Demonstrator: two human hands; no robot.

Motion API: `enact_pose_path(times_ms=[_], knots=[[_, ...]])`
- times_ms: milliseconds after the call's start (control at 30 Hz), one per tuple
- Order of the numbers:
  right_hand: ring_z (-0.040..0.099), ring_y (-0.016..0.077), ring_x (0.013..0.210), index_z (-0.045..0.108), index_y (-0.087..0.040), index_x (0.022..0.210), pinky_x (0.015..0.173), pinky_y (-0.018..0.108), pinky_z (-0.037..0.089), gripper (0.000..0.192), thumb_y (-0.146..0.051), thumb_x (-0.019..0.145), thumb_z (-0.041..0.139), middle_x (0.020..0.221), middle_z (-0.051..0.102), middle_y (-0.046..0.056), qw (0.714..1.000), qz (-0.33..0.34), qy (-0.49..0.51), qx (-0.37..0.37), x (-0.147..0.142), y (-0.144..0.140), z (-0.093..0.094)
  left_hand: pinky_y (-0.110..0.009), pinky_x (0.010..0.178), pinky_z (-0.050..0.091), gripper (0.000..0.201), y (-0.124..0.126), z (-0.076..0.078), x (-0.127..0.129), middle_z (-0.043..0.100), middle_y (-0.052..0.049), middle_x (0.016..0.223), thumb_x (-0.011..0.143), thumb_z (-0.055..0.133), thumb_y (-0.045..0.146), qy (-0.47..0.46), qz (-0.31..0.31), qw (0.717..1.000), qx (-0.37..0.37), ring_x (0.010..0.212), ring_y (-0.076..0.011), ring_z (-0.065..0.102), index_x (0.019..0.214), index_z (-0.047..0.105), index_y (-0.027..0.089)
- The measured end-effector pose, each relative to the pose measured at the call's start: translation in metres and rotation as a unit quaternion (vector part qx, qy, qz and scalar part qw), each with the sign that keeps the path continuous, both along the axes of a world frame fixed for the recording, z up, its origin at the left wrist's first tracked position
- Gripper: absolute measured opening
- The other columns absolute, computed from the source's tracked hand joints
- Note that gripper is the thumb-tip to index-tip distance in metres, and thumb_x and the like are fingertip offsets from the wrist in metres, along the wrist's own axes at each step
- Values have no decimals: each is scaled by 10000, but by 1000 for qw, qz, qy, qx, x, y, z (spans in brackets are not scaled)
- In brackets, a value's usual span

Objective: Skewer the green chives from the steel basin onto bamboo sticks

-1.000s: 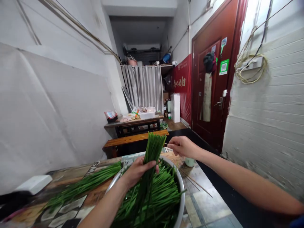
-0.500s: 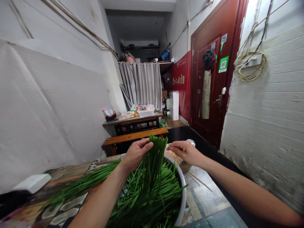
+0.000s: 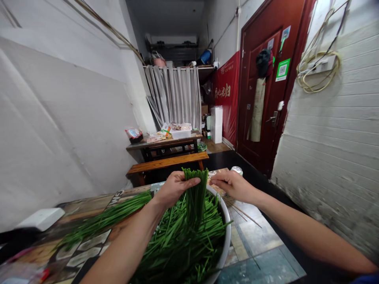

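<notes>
My left hand (image 3: 174,187) is closed around an upright bunch of green garlic chives (image 3: 195,197), thumb across the front and cut ends level at the top. Just right of the bunch, my right hand (image 3: 232,184) pinches what looks like the end of a thin bamboo skewer; most of it is hidden by the stalks and fingers. Below both hands, a large pale basin (image 3: 227,240) is heaped with loose chives (image 3: 177,244). More chives (image 3: 109,217) lie on the table to the left. Several bamboo skewers (image 3: 247,216) rest on the table right of the basin.
A can (image 3: 237,170) stands at the table's far right corner. A white box (image 3: 43,219) sits at the left. Beyond are a wooden bench (image 3: 168,162) and another table (image 3: 136,146) bearing a white tub (image 3: 181,133). A red door (image 3: 245,118) is at the right.
The skewer tip that stuck out left of the bunch no longer shows. My left thumb now lies further across the chives. The whole view has shifted slightly.
</notes>
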State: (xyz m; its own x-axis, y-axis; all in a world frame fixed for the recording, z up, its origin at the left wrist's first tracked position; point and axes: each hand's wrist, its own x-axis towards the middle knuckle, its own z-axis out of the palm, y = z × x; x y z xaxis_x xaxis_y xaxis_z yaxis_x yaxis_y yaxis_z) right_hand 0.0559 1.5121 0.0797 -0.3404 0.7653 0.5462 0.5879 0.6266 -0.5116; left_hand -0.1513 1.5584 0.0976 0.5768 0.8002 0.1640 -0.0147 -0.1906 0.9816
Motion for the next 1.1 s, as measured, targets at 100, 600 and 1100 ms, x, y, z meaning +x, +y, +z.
enact_pose_path(times_ms=[100,600,1100], knots=[[536,114,582,673,-153,846,551,212,364,268,-270,879,435,657,641,10,1000,-1,-4,1,-1,-1,0,-242,632,442,197,0,0,1,671,-33,676,632,727,277,3,0,1000,-8,614,-123,564,703,689,97],[569,140,668,679,-162,871,614,237,409,268,-324,861,465,737,668,28,998,-5,48,-32,5,0,-7,-218,468,261,310,9,6,-4,423,51,459,621,729,323,-1,71,996,56,451,-50,351,472,553,116],[312,24,405,603,-160,834,384,183,206,170,-265,870,474,498,383,-75,924,13,381,-1,-4,-30,55,-248,523,436,310,-17,37,-11,621,-22,548,636,708,263,129,-86,987,-45,520,-153,573,906,661,118]])
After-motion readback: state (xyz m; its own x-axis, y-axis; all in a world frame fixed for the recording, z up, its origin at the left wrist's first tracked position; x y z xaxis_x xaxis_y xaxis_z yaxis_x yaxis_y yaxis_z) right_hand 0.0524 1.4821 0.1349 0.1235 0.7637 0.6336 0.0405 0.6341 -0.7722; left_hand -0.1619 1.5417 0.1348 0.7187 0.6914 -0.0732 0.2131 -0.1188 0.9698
